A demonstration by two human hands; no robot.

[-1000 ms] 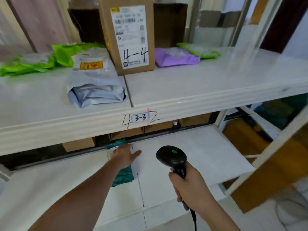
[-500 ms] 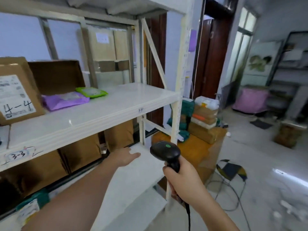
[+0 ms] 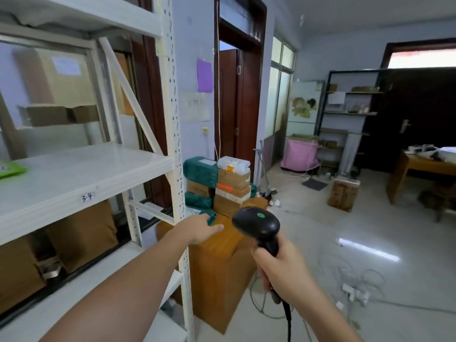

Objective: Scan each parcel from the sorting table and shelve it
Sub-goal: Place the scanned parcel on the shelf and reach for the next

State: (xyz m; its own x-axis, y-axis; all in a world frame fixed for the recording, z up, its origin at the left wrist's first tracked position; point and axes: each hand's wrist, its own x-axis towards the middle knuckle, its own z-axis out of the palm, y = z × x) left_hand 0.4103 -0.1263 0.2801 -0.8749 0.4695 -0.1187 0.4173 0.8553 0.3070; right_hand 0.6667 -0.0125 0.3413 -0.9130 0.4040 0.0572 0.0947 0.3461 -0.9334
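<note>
My right hand [image 3: 283, 270] grips the handle of a black barcode scanner [image 3: 257, 224] with a green dot on top, its cable hanging down. My left hand [image 3: 201, 228] is stretched forward with relaxed fingers and holds nothing, over the near part of the wooden sorting table [image 3: 222, 262]. A stack of parcels [image 3: 219, 186] stands at the table's far end: dark green bags, brown boxes and a white bag on top. The white shelf unit [image 3: 81, 178] fills the left side, its board marked 3-4.
A perforated white upright [image 3: 176, 144] stands between the shelf and the table. Brown boxes [image 3: 81, 235] sit under the 3-4 board, a green bag [image 3: 11, 169] at its left. Loose cables and a power strip [image 3: 352, 292] lie on the floor at right. A box [image 3: 343, 193] stands further back.
My view has swung right from the shelf toward the sorting table. My left hand has left the teal parcel on the lower shelf and now reaches toward the table, holding nothing. The scanner stays gripped.
</note>
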